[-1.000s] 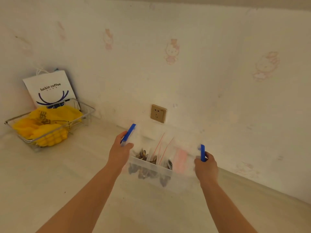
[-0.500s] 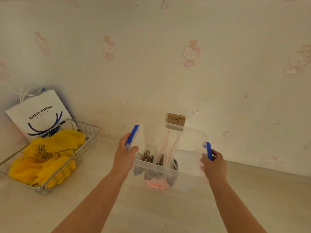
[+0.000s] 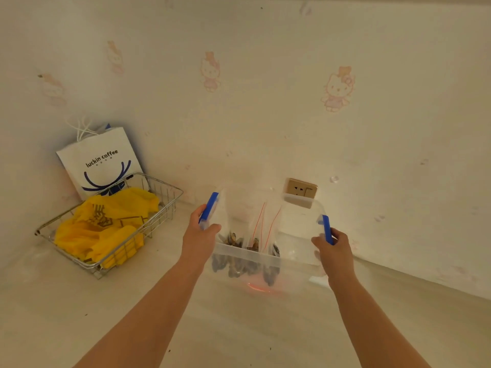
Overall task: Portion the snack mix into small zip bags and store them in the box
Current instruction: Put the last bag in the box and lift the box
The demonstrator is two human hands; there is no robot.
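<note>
Zip bags [image 3: 261, 229] stand upright in the clear box [image 3: 297, 258] you carry near the wall, your left hand [image 3: 199, 239] and right hand [image 3: 333, 249] gripping its blue handles [image 3: 210, 208]; tilt it and they may spill.

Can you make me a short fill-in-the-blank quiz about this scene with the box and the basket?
1. Each hand, the left hand and the right hand, grips a ____ clip of the clear box.
2. The zip bags stand ____ the box.
3. The wire basket holds a ____ plastic bag.
4. The paper bag behind the basket reads luckin ____.

Missing words: blue; inside; yellow; coffee
</note>
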